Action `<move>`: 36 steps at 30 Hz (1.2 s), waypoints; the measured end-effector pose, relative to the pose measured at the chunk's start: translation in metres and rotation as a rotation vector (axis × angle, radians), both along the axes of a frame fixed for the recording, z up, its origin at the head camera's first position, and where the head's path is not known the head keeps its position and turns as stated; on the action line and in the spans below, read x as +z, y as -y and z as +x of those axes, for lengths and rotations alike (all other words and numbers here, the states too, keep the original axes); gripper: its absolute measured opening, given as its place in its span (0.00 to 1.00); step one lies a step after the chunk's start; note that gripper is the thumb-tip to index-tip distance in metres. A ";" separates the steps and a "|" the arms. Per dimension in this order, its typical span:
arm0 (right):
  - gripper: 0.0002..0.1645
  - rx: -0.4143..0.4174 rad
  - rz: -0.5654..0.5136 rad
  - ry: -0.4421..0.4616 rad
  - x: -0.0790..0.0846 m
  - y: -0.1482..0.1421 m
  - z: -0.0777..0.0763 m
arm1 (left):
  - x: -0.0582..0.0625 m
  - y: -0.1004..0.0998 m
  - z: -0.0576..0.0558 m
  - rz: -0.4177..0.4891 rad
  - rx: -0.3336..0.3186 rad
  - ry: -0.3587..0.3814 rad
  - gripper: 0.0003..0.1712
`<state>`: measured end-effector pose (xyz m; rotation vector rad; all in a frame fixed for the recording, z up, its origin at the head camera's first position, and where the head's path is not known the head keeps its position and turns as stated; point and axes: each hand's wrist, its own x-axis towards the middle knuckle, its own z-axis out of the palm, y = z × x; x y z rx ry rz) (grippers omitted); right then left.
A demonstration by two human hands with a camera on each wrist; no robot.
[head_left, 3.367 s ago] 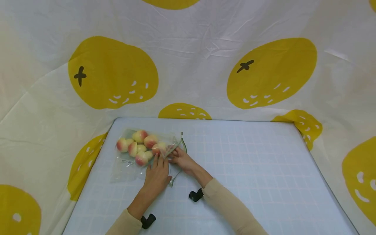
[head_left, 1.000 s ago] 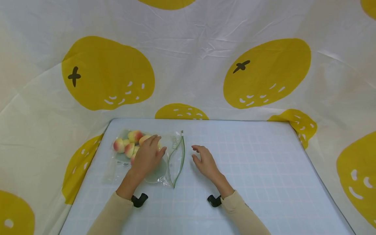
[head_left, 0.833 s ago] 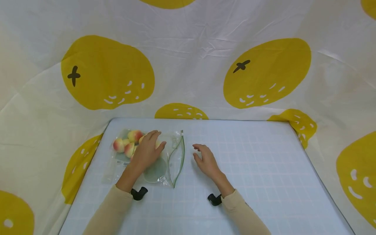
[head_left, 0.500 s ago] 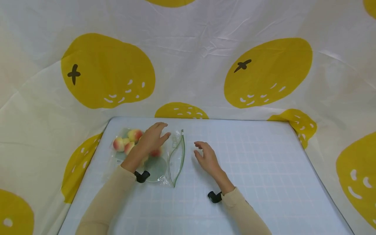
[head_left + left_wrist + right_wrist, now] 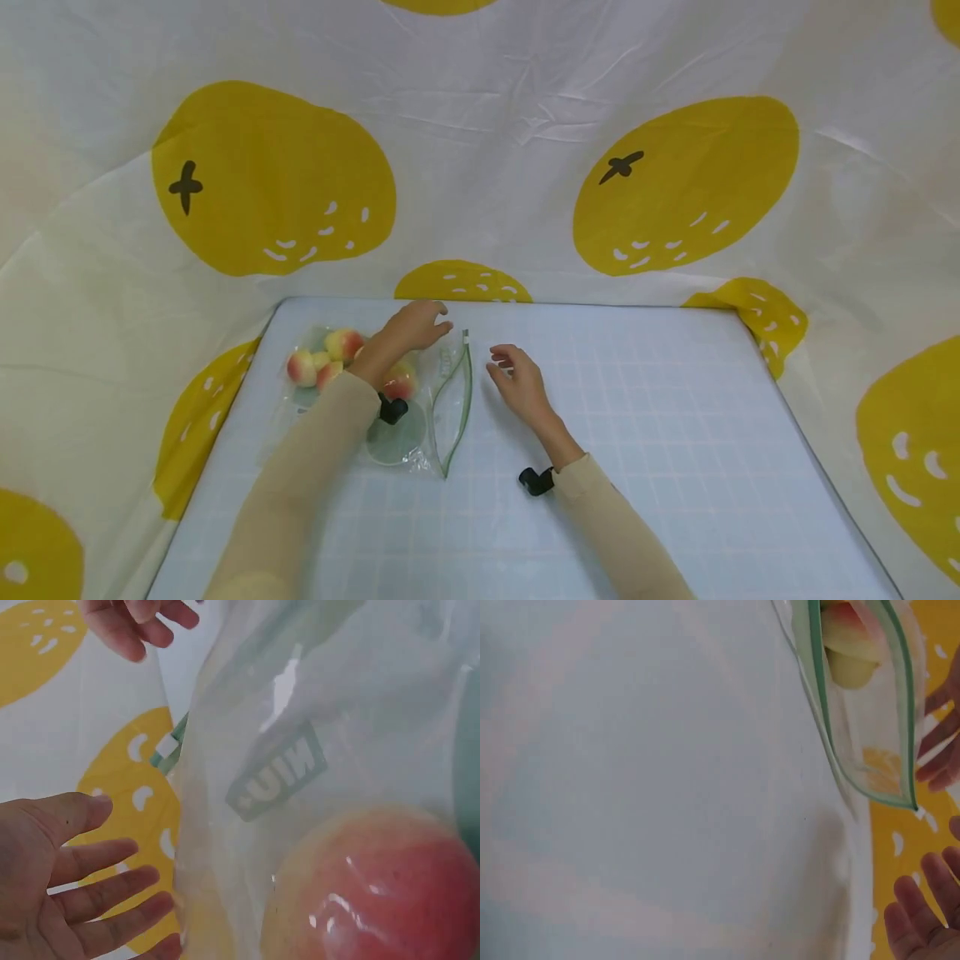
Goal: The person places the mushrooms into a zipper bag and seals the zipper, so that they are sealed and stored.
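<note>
A clear zip bag [image 5: 396,433] with a green edge lies on the left of the table, holding several red-and-yellow peaches [image 5: 302,368]. Its mouth, on the right side, gapes a little. My left hand [image 5: 418,326] hovers over the bag's far right part, fingers loosely bent, holding nothing; the left wrist view shows its fingers spread beside the bag's side, near one peach [image 5: 375,892]. My right hand [image 5: 519,385] is in the air to the right of the zip edge [image 5: 911,705], fingers relaxed, with nothing in it. The left forearm covers some of the peaches.
The table [image 5: 675,467] has a pale checked cover and stretches to the right of the bag. Behind it hangs a white cloth [image 5: 480,167] printed with large yellow fruit. A black wrist camera [image 5: 536,481] juts from each cuff.
Both hands have let go of the bag's mouth since the oldest frame. The left hand has since moved away from me and rightward over the bag; the right hand drew back right, then edged forward.
</note>
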<state>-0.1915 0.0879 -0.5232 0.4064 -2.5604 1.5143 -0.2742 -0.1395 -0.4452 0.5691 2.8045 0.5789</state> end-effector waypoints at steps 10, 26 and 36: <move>0.15 -0.037 -0.067 0.087 -0.005 0.012 -0.022 | -0.016 -0.005 -0.021 0.130 -0.078 0.169 0.22; 0.16 -0.060 -0.170 0.251 -0.002 0.033 -0.036 | -0.040 0.003 -0.033 0.278 -0.088 0.229 0.13; 0.14 -0.088 -0.217 0.271 -0.007 0.040 -0.042 | -0.049 0.009 -0.030 0.466 0.017 0.306 0.10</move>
